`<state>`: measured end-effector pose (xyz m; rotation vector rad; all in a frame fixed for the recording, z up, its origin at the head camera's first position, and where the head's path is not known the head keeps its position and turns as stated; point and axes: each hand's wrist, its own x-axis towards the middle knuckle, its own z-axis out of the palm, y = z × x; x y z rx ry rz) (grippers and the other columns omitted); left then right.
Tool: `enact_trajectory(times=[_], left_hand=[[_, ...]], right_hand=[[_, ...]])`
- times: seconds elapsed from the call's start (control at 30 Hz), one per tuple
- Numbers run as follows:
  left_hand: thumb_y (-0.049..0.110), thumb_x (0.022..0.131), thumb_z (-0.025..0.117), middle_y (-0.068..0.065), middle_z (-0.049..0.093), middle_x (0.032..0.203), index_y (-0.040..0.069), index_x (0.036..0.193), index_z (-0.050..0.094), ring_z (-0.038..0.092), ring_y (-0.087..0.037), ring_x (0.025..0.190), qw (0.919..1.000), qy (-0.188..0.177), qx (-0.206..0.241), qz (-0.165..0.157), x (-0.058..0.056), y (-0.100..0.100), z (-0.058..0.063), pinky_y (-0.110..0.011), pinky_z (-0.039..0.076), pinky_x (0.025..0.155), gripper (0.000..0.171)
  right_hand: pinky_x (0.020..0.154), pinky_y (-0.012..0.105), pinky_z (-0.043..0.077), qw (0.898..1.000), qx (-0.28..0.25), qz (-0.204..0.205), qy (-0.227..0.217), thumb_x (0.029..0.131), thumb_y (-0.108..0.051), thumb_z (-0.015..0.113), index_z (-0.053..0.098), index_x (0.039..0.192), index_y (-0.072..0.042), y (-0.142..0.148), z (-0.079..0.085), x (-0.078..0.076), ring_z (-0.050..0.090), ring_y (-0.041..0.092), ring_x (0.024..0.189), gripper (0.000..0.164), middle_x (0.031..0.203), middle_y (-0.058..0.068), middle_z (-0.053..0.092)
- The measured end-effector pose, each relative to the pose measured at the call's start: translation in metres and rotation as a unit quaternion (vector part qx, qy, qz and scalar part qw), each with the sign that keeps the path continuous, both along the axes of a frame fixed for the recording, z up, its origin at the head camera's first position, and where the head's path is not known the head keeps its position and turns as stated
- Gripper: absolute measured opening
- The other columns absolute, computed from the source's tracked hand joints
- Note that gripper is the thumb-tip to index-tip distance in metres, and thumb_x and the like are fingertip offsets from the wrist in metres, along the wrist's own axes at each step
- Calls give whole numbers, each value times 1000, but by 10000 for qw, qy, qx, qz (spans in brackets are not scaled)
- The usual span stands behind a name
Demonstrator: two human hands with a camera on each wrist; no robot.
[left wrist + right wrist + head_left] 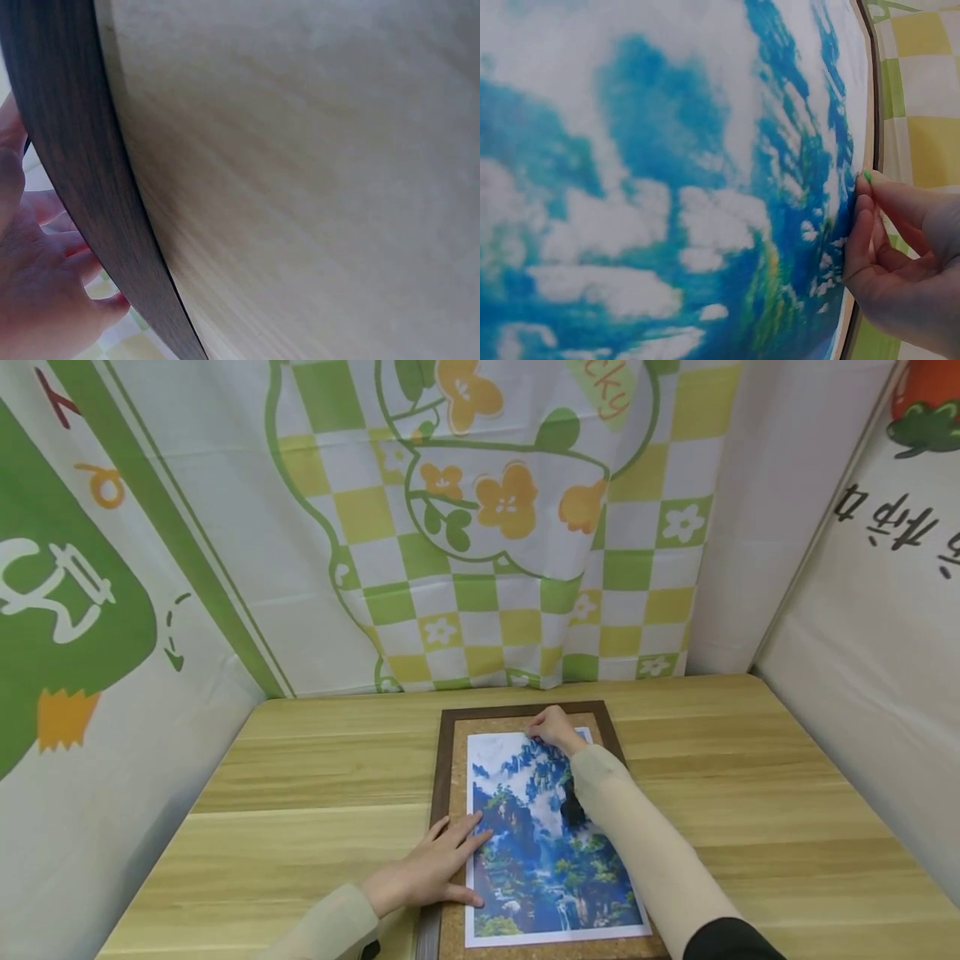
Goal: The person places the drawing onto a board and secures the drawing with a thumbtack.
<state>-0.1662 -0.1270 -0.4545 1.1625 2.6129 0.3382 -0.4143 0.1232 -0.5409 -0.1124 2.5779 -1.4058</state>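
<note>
A printed landscape picture (517,852) with blue mountains and a white border lies on a cork board (491,725) in a dark brown wooden frame (441,768). At the picture's top edge, my right hand (553,728) pinches a small green pushpin (868,177) between thumb and finger; most of the pin is hidden by the fingertips. My left hand (438,864) rests with fingers spread over the frame's left side, fingertips on the picture's left edge. In the left wrist view, the left hand (45,277) shows behind the dark frame side.
The board lies on a light wooden table (322,827). A checkered green and yellow curtain (480,610) hangs behind the table's back edge, and printed white cloth walls stand on the left and right.
</note>
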Motion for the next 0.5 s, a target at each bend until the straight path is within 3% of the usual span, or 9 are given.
enact_trajectory(times=[0.2,0.33,0.43,0.5], left_hand=[[56,76,53,-17,14,145,9,139,26,15,-28,132,10000,-45,14,16,0,1,0,-52,12,104,84],[56,76,53,-17,14,145,9,139,26,16,-28,132,10000,-45,5,13,1,1,0,-52,12,104,84],[56,76,54,-17,14,145,9,139,26,16,-28,132,10000,-49,7,10,1,0,0,-52,12,104,84],[56,76,54,-17,14,145,9,139,26,16,-28,132,10000,-72,10,14,0,-1,-1,-52,12,104,83]], right_hand=[[63,30,52,9986,203,-400,-280,84,1,56,63,95,13,-22,106,85,59,17,59,18,89,24,63],[57,26,51,9983,146,-456,-323,83,0,57,65,92,11,-22,109,88,55,12,54,16,82,21,64],[53,24,50,9984,17,-458,-335,82,-1,59,67,89,8,-18,89,71,55,12,55,13,76,15,65],[53,24,50,9982,-53,-481,-352,82,-1,59,66,90,8,-18,86,70,55,12,55,14,78,16,65]])
